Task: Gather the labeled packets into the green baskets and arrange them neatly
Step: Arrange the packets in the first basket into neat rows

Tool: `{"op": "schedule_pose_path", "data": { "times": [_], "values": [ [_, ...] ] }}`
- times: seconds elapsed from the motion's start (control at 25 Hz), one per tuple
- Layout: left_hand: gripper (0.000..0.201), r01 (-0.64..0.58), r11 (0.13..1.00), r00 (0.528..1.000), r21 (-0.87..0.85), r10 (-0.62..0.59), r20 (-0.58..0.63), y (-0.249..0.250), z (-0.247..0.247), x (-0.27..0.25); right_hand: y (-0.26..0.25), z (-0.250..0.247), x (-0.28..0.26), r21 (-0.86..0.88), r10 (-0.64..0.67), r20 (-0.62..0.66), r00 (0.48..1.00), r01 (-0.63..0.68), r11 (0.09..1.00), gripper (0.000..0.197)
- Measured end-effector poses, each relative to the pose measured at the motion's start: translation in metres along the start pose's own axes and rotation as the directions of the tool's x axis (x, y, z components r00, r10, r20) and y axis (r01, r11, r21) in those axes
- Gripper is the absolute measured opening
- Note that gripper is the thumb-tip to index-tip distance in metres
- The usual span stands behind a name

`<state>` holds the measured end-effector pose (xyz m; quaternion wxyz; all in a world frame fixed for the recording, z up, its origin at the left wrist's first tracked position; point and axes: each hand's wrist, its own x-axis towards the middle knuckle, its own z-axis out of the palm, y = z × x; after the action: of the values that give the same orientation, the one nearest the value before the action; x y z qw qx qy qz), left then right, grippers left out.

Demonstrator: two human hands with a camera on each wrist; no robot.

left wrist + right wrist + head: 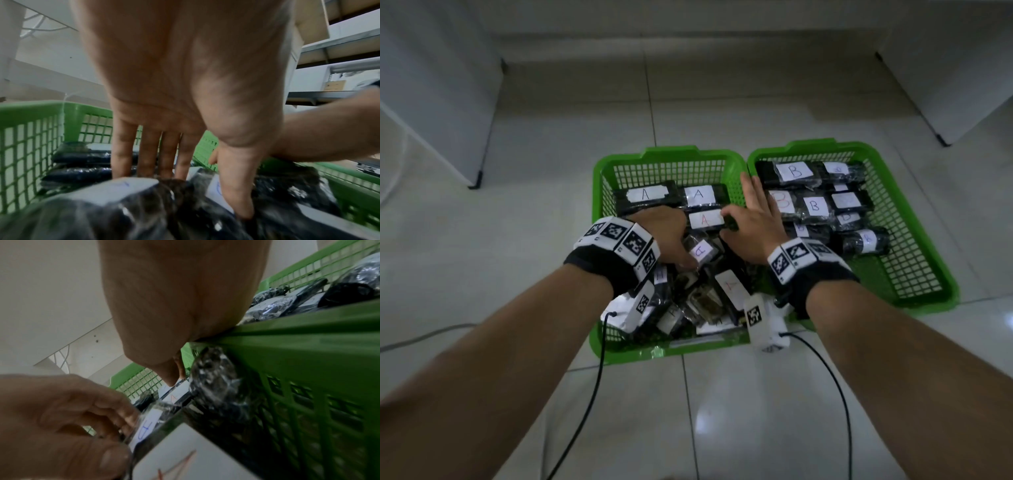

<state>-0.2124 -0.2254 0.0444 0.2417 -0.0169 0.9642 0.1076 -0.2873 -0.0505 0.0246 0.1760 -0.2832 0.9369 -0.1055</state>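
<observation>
Two green baskets stand side by side on the floor. The left basket (671,152) holds black packets labelled A, three in neat rows at the back (698,195) and a loose heap at the front. The right basket (808,145) holds packets labelled B (796,171). My left hand (671,236) reaches into the heap and grips a packet with a blue A label (702,251), fingers behind it and thumb (236,186) on its label. My right hand (751,212) lies with straight fingers over the rims between the baskets, its thumb touching the red-A packet (705,219).
White cabinets stand at the left (431,85) and right (962,68) on the tiled floor. Black cables (592,394) trail from my wrists toward me, and a grey cable (424,337) lies on the floor at the left.
</observation>
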Motion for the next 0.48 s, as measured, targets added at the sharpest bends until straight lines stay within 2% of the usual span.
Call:
{"op": "schedule_pose_path", "data": {
  "times": [0.08,0.16,0.24,0.32,0.4,0.48],
  "values": [
    [0.052,-0.040,0.999,0.996,-0.031,0.037,-0.086,0.010,0.009,-0.004,0.000,-0.006,0.001,0.108,0.014,0.041,0.999,-0.018,0.994,0.032],
    [0.057,-0.097,0.995,0.984,-0.035,0.091,-0.155,0.019,0.013,-0.008,0.001,-0.012,0.001,0.204,0.020,0.065,0.998,-0.033,0.978,0.046],
    [0.058,-0.204,0.979,0.958,-0.012,0.197,-0.210,0.029,0.012,-0.011,0.004,-0.016,0.001,0.237,0.003,0.068,0.998,-0.019,0.971,0.051],
    [0.056,-0.314,0.948,0.929,-0.055,0.295,-0.223,0.036,0.012,-0.016,0.007,-0.017,0.001,0.259,-0.018,0.071,0.997,-0.001,0.966,0.051],
    [0.053,-0.352,0.928,0.926,-0.123,0.326,-0.191,0.039,0.017,-0.019,0.008,-0.016,0.002,0.309,-0.009,0.077,0.997,-0.015,0.951,0.051],
    [0.055,-0.358,0.933,0.920,-0.034,0.346,-0.185,0.039,0.021,-0.022,0.007,-0.017,0.001,0.368,0.009,0.098,0.995,-0.044,0.929,0.058]
  ]
}}
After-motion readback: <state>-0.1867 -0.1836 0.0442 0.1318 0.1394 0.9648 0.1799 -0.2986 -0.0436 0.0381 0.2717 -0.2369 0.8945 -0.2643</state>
